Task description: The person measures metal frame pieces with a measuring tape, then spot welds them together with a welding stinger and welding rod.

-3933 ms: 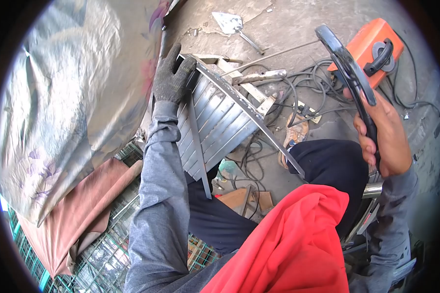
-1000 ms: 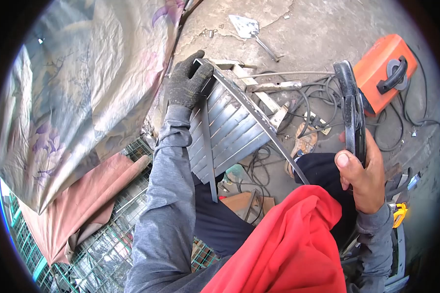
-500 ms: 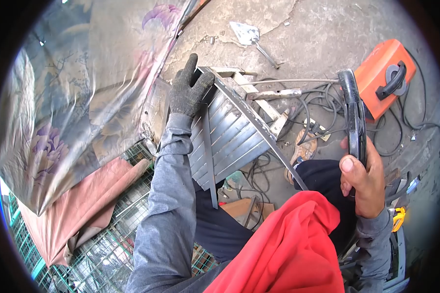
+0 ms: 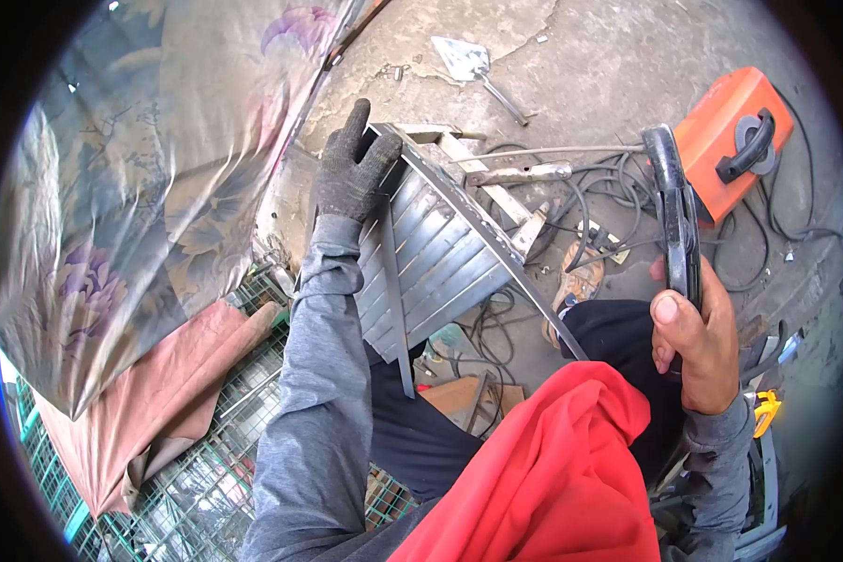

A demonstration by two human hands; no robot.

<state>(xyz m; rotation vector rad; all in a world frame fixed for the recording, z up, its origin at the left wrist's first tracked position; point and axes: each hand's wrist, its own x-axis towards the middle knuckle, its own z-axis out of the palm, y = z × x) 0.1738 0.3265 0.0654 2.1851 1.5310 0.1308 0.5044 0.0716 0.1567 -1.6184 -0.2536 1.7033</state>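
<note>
In my bare right hand [image 4: 698, 342] is a black welding electrode holder [image 4: 676, 211], held upright with the thumb pressed along its side. A thin welding electrode [image 4: 553, 151] sticks out of its jaw to the left, above the metalwork. My left hand [image 4: 354, 173], in a dark knitted glove, grips the upper corner of a slatted metal frame [image 4: 431, 258], index finger and thumb spread and the other fingers partly hidden. The frame leans at a slant by my knees, with a narrow flat bar [image 4: 395, 300] across its slats.
An orange welding machine [image 4: 729, 140] stands at the right, with black cables [image 4: 618, 192] coiled beside it. A trowel-like tool [image 4: 463, 61] lies on the concrete. Flowered sheeting [image 4: 150, 187] and green wire mesh [image 4: 211, 459] fill the left. Red cloth [image 4: 553, 468] hangs in front of me.
The view has shifted slightly, so the frame, floor and welding machine appear a little further left and higher. Both hands keep their holds.
</note>
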